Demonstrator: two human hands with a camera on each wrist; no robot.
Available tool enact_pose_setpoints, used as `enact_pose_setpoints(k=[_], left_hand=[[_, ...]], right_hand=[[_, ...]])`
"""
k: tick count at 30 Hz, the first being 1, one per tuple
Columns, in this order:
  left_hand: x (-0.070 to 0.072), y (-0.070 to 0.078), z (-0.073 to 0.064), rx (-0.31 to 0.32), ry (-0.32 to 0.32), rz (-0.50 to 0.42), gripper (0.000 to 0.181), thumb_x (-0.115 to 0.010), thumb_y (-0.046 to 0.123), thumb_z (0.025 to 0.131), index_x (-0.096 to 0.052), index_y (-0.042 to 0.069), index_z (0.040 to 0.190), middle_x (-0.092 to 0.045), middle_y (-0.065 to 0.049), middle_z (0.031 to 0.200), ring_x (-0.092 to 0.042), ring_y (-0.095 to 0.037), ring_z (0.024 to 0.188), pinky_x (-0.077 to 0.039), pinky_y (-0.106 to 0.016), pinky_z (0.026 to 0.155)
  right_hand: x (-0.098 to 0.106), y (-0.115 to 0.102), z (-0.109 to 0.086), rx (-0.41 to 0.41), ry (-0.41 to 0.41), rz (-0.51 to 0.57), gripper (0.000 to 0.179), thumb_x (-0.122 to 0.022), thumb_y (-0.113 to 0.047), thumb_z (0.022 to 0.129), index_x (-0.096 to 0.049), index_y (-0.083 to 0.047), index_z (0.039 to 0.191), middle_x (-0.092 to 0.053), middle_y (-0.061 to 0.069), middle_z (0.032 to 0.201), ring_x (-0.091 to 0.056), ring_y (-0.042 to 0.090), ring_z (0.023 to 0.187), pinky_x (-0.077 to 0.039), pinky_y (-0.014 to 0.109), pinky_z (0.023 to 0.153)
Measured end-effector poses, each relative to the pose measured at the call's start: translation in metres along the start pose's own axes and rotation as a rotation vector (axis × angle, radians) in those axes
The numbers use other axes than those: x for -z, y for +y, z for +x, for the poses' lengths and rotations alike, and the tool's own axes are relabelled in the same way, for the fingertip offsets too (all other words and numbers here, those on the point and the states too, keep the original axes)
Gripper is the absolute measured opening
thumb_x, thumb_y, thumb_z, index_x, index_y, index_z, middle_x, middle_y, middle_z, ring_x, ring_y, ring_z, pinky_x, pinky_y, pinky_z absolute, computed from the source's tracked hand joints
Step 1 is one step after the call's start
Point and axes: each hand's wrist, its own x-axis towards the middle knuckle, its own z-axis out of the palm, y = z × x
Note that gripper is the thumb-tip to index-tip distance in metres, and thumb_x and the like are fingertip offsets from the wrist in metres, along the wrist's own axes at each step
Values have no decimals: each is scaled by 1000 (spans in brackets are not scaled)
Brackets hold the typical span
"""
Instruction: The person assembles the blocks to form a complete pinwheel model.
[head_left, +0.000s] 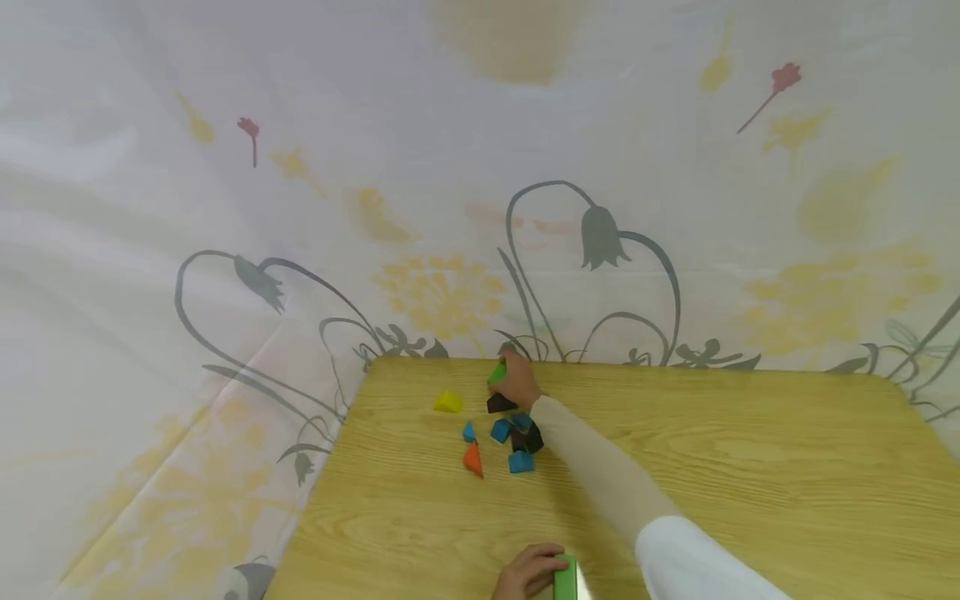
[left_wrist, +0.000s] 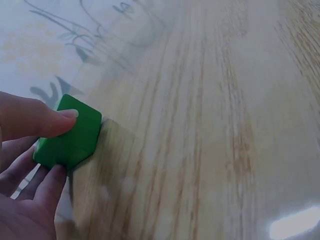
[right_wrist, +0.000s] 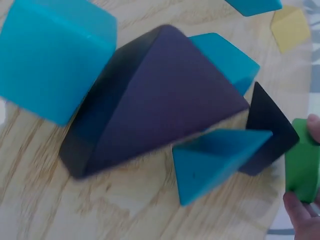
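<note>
My left hand [head_left: 527,572] is near the front edge of the table and holds a green block [head_left: 566,578]. In the left wrist view the thumb lies on that green block [left_wrist: 80,135], with fingers under and behind it. Toward the back edge, my right hand [head_left: 519,382] grips another green block [head_left: 496,373]. The right wrist view catches this green block [right_wrist: 302,167] at its right border, between thumb and fingers. Just in front of the right hand lies a dark block [head_left: 500,404].
Beyond the left hand, several blue blocks [head_left: 521,462] and a larger dark block [head_left: 529,438] lie in a cluster. An orange triangular block [head_left: 472,459] and a yellow block [head_left: 447,402] lie to its left. Patterned cloth [head_left: 450,167] hangs behind the wooden table [head_left: 712,433].
</note>
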Motion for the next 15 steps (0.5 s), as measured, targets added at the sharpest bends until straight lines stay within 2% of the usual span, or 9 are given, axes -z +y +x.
enact_pose_setpoints(k=[3,5,9,15], left_hand=[[-2,-2,0,2,-3,2,43,-72,-2,81,-55,-14,119,-44,-34,126,-50,-18,121,-44,-25,96],[-2,-3,1,19,-2,0,44,-73,-1,81,-56,-12,120,-44,-33,128,-49,-17,121,-43,-25,96],[-1,-2,2,54,1,-2,44,-73,2,82,-57,-9,122,-44,-31,130,-49,-17,122,-43,-24,96],[-1,2,3,139,11,-25,43,-73,8,83,-59,-3,123,-44,-25,133,-51,-19,122,-45,-27,96]], right_hand=[[11,0,-5,3,3,80,55,-76,-26,77,-55,6,117,-58,19,108,-55,28,84,-51,35,63],[32,-29,-16,-66,-30,114,57,-79,-16,75,-55,10,119,-56,24,114,-56,33,88,-52,40,66],[53,-55,-28,-60,-36,85,53,-77,-10,77,-54,11,120,-55,23,115,-55,31,89,-52,35,68],[72,-57,-39,-64,-32,47,53,-79,-11,77,-57,9,121,-56,20,116,-55,28,92,-52,34,72]])
